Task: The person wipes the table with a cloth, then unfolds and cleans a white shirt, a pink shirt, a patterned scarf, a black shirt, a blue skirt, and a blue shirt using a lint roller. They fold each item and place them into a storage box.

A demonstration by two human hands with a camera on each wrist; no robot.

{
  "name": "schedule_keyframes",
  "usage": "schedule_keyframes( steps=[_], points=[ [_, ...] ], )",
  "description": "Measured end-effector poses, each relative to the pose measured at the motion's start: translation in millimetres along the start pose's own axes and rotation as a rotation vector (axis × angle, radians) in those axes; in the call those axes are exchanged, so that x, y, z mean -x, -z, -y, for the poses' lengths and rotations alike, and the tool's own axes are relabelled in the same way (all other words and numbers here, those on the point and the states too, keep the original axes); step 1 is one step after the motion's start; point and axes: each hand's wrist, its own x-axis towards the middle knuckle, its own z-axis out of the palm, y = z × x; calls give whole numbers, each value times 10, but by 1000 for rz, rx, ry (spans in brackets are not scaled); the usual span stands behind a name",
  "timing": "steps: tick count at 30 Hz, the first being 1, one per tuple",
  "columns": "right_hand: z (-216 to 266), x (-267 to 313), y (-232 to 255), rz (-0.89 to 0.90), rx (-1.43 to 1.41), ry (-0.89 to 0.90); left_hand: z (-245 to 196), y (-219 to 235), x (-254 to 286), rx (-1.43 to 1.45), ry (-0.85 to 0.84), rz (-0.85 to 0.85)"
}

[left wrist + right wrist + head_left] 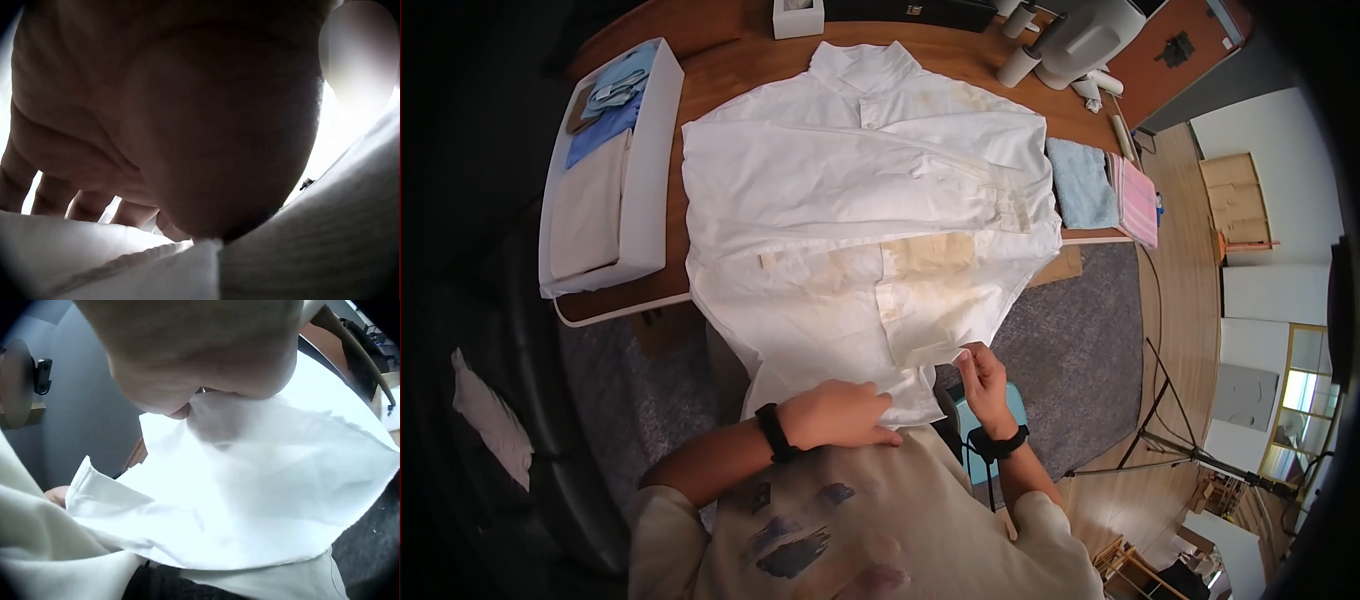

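A white button-up shirt (800,190) with yellowish-brown stains lies spread out, its collar at the far side and its lower part hanging over the near table edge. My right hand (988,385) pinches the shirt's lower edge between thumb and fingers, and the white cloth (262,487) hangs from it in the right wrist view. Palm down, my left hand (835,412) rests at the bottom hem, its thumb spread from the fingers. From the left wrist, the palm (94,125) shows large and dark, with the fingertips hidden behind white cloth.
On the left of the wooden table (710,60) stands a white bin (650,170) of folded clothes. Folded blue (1082,180) and pink (1133,195) towels lie at the right edge. A garment steamer (1090,40) stands at the back right. A tripod (1170,440) is on the floor.
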Motion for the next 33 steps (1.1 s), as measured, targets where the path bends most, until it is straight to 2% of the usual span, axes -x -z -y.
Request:
schedule_keyframes(
  steps=[4,9,10,12,13,15,19,25,27,28,30,32,33],
  points=[
    [39,-51,29,8,2,3,-13,-149,-122,-98,-40,-63],
    [174,-123,60,38,38,101,-18,-163,-206,-233,-197,-208],
    [150,-122,49,34,38,100,18,-159,-249,-235,-200,-206],
    [91,-124,10,57,33,150,114,-118,-331,-215,-190,-370],
    [84,-116,-5,55,31,149,162,-63,-329,-216,-191,-368],
    [80,-91,-35,65,45,152,271,61,-299,-138,-118,-450],
    [118,-114,-69,124,61,136,407,155,-262,-111,-74,-465],
    [209,-213,-144,167,36,60,520,50,-342,-204,-93,-477],
    [225,-222,-141,312,13,75,519,36,-376,-210,-66,-486],
    [241,-223,-150,310,15,83,520,44,-392,-213,-37,-493],
    [277,-193,-189,387,103,264,506,63,-404,-194,-20,-503],
    [216,-157,-259,404,89,241,486,78,-394,-169,-4,-506],
    [159,-155,-312,339,156,290,481,87,-386,-162,-1,-506]
  ],
)
